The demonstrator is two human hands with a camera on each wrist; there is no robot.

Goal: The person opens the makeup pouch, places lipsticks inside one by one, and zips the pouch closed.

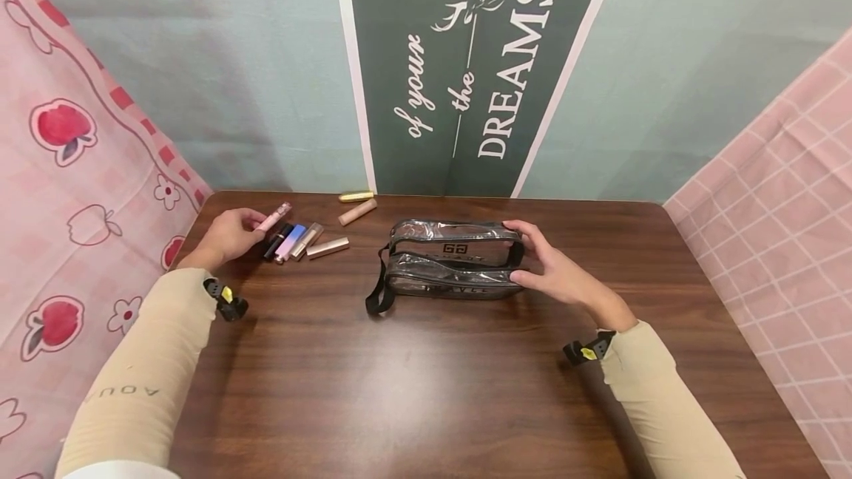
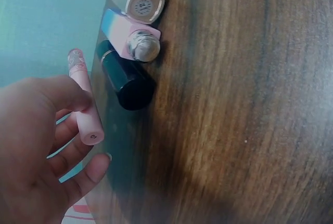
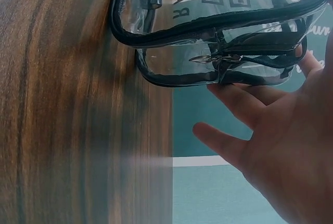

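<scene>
Between thumb and fingers, my left hand [image 1: 233, 233] pinches a pink lip gloss tube [image 2: 89, 115], lifted at the left of the table. Right beside it lie a black lipstick tube [image 2: 127, 78], a blue-and-pink tube [image 1: 291, 242] and a clear, beige-toned tube [image 1: 308, 240]. A clear zippered cosmetic bag [image 1: 455, 279] with black trim and a wrist strap [image 1: 379, 298] stands mid-table. My right hand [image 1: 549, 268] holds the bag's right end, thumb at the front and fingers at the back corner. In the right wrist view, a zipper pull [image 3: 203, 58] hangs at that end.
A slim rose-gold tube [image 1: 328, 248] lies between the cosmetics group and the bag. Farther back are a beige tube [image 1: 357, 212] and a gold tube [image 1: 356, 196] near the table's rear edge. Hanging cloths [image 1: 220, 58] border the brown wooden table [image 1: 399, 405].
</scene>
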